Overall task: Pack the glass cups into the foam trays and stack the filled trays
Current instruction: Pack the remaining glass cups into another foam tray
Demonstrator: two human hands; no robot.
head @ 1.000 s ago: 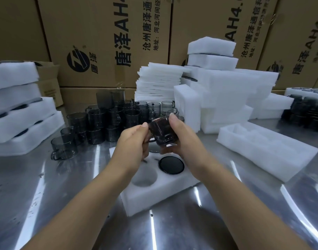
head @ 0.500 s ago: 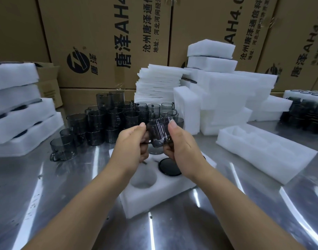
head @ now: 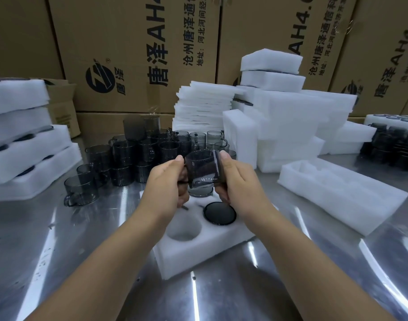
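Left hand [head: 166, 181] and right hand [head: 240, 184] are curling fingers round a glass cup [head: 203, 169] over the foam tray [head: 198, 256]. One packed cup [head: 219, 213] is sitting at its 3 o'clock; loose cups [head: 133, 158] are waiting at 11 o'clock.

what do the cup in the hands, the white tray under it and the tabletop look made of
The cup looks like smoky grey glass, glossy: it is see-through and catches highlights. The tray looks like white foam, matte and slightly fuzzy, with round wells cut in. The tabletop is probably stainless steel, polished: it mirrors streaks of light.
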